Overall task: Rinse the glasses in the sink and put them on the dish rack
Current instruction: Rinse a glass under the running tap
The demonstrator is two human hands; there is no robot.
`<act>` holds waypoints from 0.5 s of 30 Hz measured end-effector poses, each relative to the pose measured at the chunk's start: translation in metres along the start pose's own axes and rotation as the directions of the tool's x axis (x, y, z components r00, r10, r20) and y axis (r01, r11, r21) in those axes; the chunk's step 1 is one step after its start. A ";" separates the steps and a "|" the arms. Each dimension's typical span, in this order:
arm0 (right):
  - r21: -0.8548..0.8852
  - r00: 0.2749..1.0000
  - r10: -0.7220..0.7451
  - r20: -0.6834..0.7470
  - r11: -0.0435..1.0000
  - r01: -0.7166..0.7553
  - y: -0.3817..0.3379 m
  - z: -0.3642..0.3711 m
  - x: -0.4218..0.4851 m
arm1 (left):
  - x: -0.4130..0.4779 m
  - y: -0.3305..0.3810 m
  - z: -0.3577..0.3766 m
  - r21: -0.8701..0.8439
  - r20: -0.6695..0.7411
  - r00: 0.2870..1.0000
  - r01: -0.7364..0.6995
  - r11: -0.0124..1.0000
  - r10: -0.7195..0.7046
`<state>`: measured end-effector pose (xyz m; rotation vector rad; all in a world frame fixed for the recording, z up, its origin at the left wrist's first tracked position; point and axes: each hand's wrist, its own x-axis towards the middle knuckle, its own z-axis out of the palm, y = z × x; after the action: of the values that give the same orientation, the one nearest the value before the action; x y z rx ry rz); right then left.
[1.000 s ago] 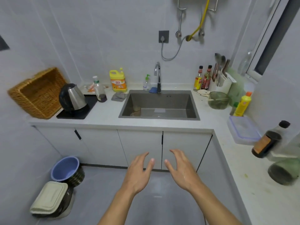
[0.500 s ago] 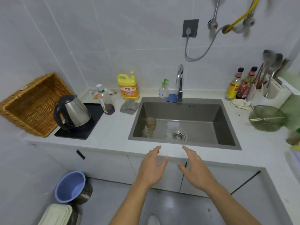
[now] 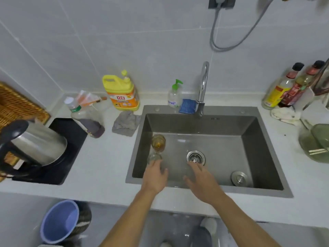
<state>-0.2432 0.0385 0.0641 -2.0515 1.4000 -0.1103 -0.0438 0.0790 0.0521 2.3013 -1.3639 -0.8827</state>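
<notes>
Head: sink [image 3: 195, 125], amber-liquid glass [image 3: 158, 143], clear glass [image 3: 154, 156] perhaps empty; left hand [image 3: 154, 177], right hand [image 3: 203, 180] slack.

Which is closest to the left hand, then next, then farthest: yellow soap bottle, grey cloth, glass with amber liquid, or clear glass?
From the left hand:
1. The clear glass, in the sink, right by the hand.
2. The glass with amber liquid, just behind it.
3. The grey cloth, on the counter left of the sink.
4. The yellow soap bottle, farther back on the counter.
</notes>
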 end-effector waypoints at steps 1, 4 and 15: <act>-0.047 1.000 0.015 0.017 0.999 -0.014 0.005 0.003 0.014 | 0.015 -0.003 0.003 0.022 -0.019 0.999 0.039 0.999 -0.039; -0.081 0.990 0.047 0.131 0.996 -0.036 0.032 0.012 0.054 | 0.059 -0.013 0.017 0.039 -0.027 0.979 0.205 0.978 -0.204; 0.197 0.959 0.228 0.166 0.946 -0.259 0.091 -0.018 0.148 | 0.159 -0.044 0.087 -0.084 0.039 0.825 0.565 0.821 -0.564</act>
<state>-0.2609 -0.1174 -0.0131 -1.6617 1.4723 -0.0110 -0.0148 -0.0348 -0.0928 2.6694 -0.6046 -1.0951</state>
